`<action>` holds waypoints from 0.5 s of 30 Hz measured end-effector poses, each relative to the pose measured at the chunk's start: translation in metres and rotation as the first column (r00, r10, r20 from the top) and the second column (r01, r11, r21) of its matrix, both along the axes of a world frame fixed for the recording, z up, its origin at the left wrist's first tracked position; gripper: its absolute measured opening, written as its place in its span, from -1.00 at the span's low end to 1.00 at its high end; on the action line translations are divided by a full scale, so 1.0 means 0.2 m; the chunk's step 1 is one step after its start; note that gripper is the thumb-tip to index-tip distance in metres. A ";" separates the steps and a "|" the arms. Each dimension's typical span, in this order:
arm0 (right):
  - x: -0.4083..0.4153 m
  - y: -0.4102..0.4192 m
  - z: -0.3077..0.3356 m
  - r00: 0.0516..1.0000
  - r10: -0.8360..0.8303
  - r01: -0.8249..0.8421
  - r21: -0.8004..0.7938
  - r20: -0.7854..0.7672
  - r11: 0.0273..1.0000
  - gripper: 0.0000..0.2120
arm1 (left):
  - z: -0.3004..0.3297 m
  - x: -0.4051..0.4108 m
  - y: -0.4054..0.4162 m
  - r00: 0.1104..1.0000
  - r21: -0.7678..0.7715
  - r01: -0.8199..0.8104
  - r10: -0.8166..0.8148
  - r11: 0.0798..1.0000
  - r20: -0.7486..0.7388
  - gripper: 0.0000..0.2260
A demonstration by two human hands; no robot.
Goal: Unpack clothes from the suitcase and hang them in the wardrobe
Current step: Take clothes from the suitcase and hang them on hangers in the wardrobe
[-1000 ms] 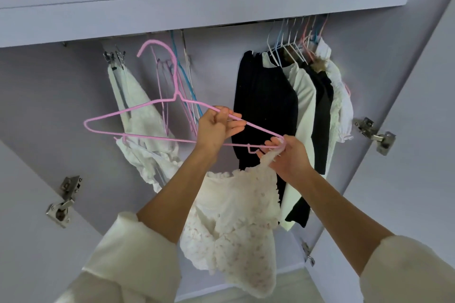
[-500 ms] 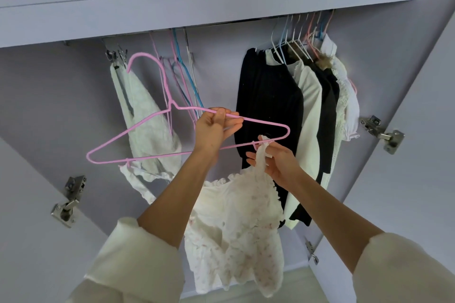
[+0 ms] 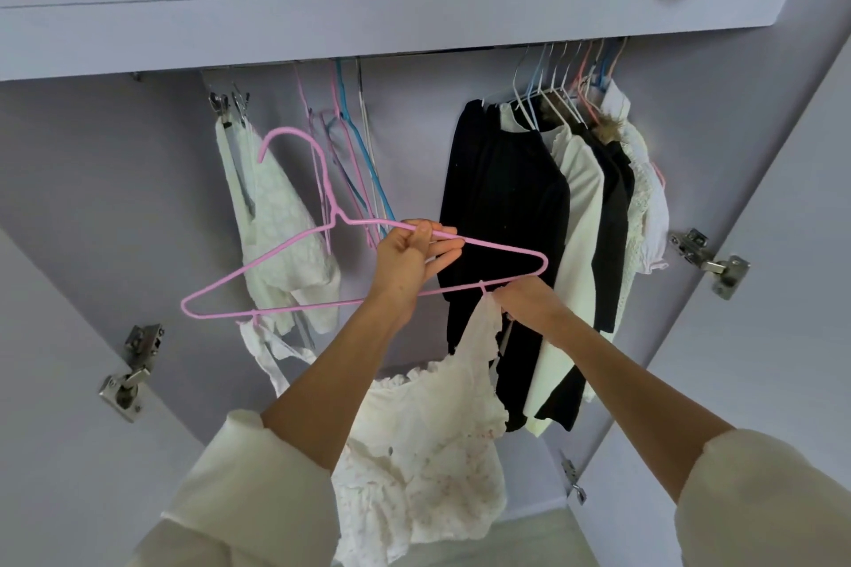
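White frilled cotton top (image 3: 428, 437), faintly speckled, hangs in front of you below the thin pink wire hanger (image 3: 350, 272), and your next move turns on its right strap. That strap runs up to the small notch near the right end of the hanger's bottom bar, just where your right hand (image 3: 525, 304) pinches it; I judge you are seating it there. The left strap already loops over the matching notch near the left end, so the garment sags between the two. The hanger's long axis lies roughly across your view, tilted with its right end higher, hook up and to the left, well below the wardrobe rail.

Your left hand (image 3: 405, 262) grips the upper right arm of the hanger, fingers curled round the wire, steadying it. Your right hand is the nearer one to the loose strap, with fingertips closed on the fabric right under the bar.

The top looks thin, soft and ruffled at the edges, likely to slip off a bare wire unless the strap sits in the notch. Behind it hang black and white garments (image 3: 543, 244) on the rail's right side.
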State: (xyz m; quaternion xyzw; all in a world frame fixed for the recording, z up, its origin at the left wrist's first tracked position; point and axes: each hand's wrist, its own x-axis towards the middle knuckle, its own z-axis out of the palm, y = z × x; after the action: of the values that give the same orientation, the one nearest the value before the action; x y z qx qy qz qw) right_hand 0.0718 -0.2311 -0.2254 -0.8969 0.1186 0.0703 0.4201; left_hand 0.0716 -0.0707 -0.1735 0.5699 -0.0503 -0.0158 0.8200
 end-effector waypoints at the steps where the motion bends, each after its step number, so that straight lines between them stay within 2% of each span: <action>1: -0.01 -0.02 0.01 0.999 -0.032 0.032 -0.018 0.012 0.999 -0.78 | 0.00 0.00 0.00 1.000 0.001 0.002 -0.002 1.000 -0.007 -0.79; 3: -0.05 -0.05 0.03 0.993 -0.104 0.107 -0.058 0.057 0.993 -0.76 | 0.00 0.01 0.01 1.000 0.043 -0.008 0.008 0.999 -0.008 -0.78; 5: -0.07 -0.11 0.06 0.966 -0.195 0.208 -0.060 0.171 0.976 -0.79 | 0.00 0.02 0.03 1.000 0.136 -0.027 0.027 0.990 0.002 -0.77; 6: -0.08 -0.13 0.08 0.952 -0.202 0.226 -0.084 0.231 0.970 -0.65 | 0.00 0.02 0.05 0.999 0.184 -0.035 0.034 0.982 0.007 -0.77; 7: -0.09 -0.14 0.10 0.950 -0.142 0.177 -0.105 0.276 0.979 -0.53 | 0.00 0.03 0.06 0.999 0.224 -0.035 0.033 0.974 0.009 -0.77; 8: -0.09 -0.14 0.12 0.948 -0.032 0.073 -0.119 0.317 0.990 -0.50 | 0.00 0.03 0.06 1.000 0.253 -0.022 0.020 0.967 0.012 -0.77; 10: -0.11 -0.08 0.15 0.891 0.242 -0.171 -0.209 0.384 0.963 -0.61 | -0.01 0.02 0.05 1.000 0.294 0.025 -0.028 0.956 0.007 -0.78; 11: -0.11 -0.04 0.15 0.854 0.337 -0.234 -0.286 0.398 0.929 -0.71 | -0.02 0.01 0.04 0.999 0.305 0.047 -0.050 0.951 0.002 -0.78; 13: -0.13 0.03 0.15 0.823 0.390 -0.257 -0.342 0.413 0.904 -0.82 | -0.03 -0.01 0.02 0.997 0.312 0.074 -0.075 0.947 -0.012 -0.79; 15: -0.13 0.03 0.13 0.852 0.337 -0.253 -0.249 0.400 0.935 -0.76 | -0.05 -0.02 0.03 0.996 0.315 0.087 -0.082 0.945 -0.028 -0.81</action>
State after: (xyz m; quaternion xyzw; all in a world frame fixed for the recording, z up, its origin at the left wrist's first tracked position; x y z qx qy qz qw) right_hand 0.0459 -0.2246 -0.2002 -0.9325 -0.1121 -0.0801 0.3339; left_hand 0.0669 -0.0650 -0.1830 0.6910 -0.0658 -0.0628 0.7171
